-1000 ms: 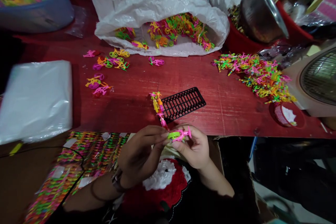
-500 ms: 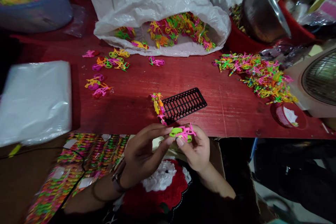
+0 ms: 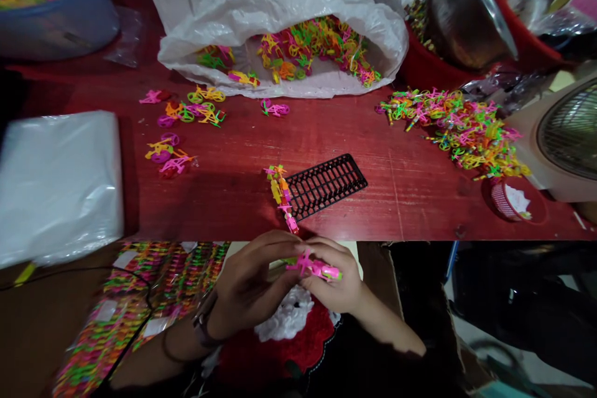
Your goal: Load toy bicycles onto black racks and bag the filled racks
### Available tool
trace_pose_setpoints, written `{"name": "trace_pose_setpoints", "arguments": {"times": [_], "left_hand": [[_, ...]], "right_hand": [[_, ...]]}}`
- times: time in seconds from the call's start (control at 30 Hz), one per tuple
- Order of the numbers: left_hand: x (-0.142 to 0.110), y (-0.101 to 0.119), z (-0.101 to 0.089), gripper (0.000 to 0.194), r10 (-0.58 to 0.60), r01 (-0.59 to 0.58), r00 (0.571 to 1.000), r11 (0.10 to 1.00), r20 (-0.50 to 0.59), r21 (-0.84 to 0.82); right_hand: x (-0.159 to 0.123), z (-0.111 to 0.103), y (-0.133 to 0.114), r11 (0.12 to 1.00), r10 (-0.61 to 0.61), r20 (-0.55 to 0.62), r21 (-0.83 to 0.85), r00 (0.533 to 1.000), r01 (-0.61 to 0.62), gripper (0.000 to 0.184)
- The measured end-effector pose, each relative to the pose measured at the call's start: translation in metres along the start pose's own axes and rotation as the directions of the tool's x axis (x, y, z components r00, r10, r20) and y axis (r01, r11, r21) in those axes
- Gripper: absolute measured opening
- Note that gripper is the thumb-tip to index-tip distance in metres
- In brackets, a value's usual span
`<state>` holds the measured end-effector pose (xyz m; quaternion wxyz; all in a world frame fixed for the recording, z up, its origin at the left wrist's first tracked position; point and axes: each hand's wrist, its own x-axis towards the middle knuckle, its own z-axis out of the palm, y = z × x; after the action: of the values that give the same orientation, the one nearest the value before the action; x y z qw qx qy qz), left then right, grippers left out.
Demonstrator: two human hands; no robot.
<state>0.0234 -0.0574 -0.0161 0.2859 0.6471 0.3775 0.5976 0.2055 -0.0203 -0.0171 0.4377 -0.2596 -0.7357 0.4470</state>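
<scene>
Just below the red table's front edge [image 3: 420,224], my left hand [image 3: 252,283] and my right hand [image 3: 338,280] meet, both pinched on a small pink and green plastic toy bicycle [image 3: 317,268]. Directly beyond them on the table lies a black slotted rack [image 3: 329,183] with a few coloured bicycles [image 3: 280,189] stacked along its left end. A white plastic bag [image 3: 280,18] at the back spills many such bicycles. A loose heap of them [image 3: 459,130] lies at the right.
Scattered bicycles [image 3: 186,115] lie left of centre. A stack of clear plastic bags [image 3: 58,180] sits at the left, a blue tub [image 3: 51,0] at back left, a metal bowl [image 3: 466,12] in a red basin at back right, a fan [image 3: 566,130] at right. Packed strips [image 3: 140,298] lie below the table.
Both hands have dropped lower and nearer to me with the toy bicycle, which has been turned so its pink part points left. The view has shifted slightly.
</scene>
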Motion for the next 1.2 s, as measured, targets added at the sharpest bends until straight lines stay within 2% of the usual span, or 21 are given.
{"name": "trace_pose_setpoints", "arguments": {"times": [0.03, 0.1, 0.17, 0.23, 0.3, 0.4, 0.47, 0.53, 0.6, 0.7, 0.83, 1.0, 1.2], "left_hand": [[0.001, -0.001, -0.002, 0.039, -0.006, 0.006, 1.0, 1.0, -0.01, 0.021], [0.002, -0.004, -0.008, 0.042, -0.023, 0.031, 0.995, 0.997, -0.097, 0.076], [0.003, -0.01, -0.018, 0.035, -0.063, 0.092, 0.973, 0.989, -0.222, 0.119], [0.003, -0.019, -0.028, 0.025, -0.142, 0.196, 0.944, 0.968, -0.297, 0.158], [0.001, -0.031, -0.035, 0.018, -0.234, 0.292, 0.941, 0.927, -0.245, 0.234], [-0.006, -0.045, -0.036, 0.018, -0.342, 0.337, 0.938, 0.867, -0.053, 0.367], [-0.01, -0.047, -0.032, 0.02, -0.384, 0.363, 0.923, 0.845, -0.026, 0.393], [-0.011, -0.044, -0.028, 0.021, -0.356, 0.368, 0.928, 0.834, -0.108, 0.412], [-0.007, -0.038, -0.027, 0.024, -0.257, 0.306, 0.952, 0.822, -0.166, 0.48], [0.008, -0.032, -0.027, 0.031, -0.133, 0.155, 0.988, 0.776, -0.082, 0.612], [0.024, -0.032, -0.025, 0.024, -0.057, 0.028, 0.998, 0.762, 0.023, 0.647], [0.026, -0.037, -0.024, 0.017, -0.014, 0.003, 1.0, 0.789, 0.012, 0.615], [0.025, -0.038, -0.023, 0.012, -0.014, 0.022, 1.0, 0.81, -0.018, 0.586]], "right_hand": [[0.002, -0.003, 0.002, 1.0, -0.006, -0.018, -0.024, 1.0, 0.006, 0.028], [0.008, -0.013, 0.009, 0.995, 0.036, -0.086, -0.086, 0.996, -0.043, 0.018], [0.015, -0.022, 0.02, 0.979, 0.107, -0.175, -0.153, 0.979, -0.134, 0.01], [0.022, -0.027, 0.036, 0.965, 0.137, -0.193, -0.194, 0.972, -0.175, 0.008], [0.026, -0.026, 0.053, 0.968, 0.126, -0.106, -0.203, 0.986, -0.146, 0.011], [0.029, -0.019, 0.072, 0.973, 0.093, 0.054, -0.216, 0.994, -0.079, 0.013], [0.029, -0.016, 0.078, 0.967, 0.093, 0.109, -0.245, 0.99, -0.064, 0.019], [0.03, -0.016, 0.079, 0.958, 0.113, 0.149, -0.279, 0.982, -0.068, 0.026], [0.032, -0.016, 0.078, 0.949, 0.15, 0.175, -0.303, 0.973, -0.092, 0.029], [0.037, -0.017, 0.075, 0.934, 0.206, 0.2, -0.331, 0.958, -0.132, 0.027], [0.042, -0.016, 0.075, 0.922, 0.231, 0.229, -0.363, 0.945, -0.137, 0.025], [0.046, -0.017, 0.073, 0.92, 0.233, 0.269, -0.373, 0.935, -0.122, 0.02], [0.051, -0.017, 0.067, 0.888, 0.23, 0.337, -0.456, 0.913, -0.056, 0.019]]}}
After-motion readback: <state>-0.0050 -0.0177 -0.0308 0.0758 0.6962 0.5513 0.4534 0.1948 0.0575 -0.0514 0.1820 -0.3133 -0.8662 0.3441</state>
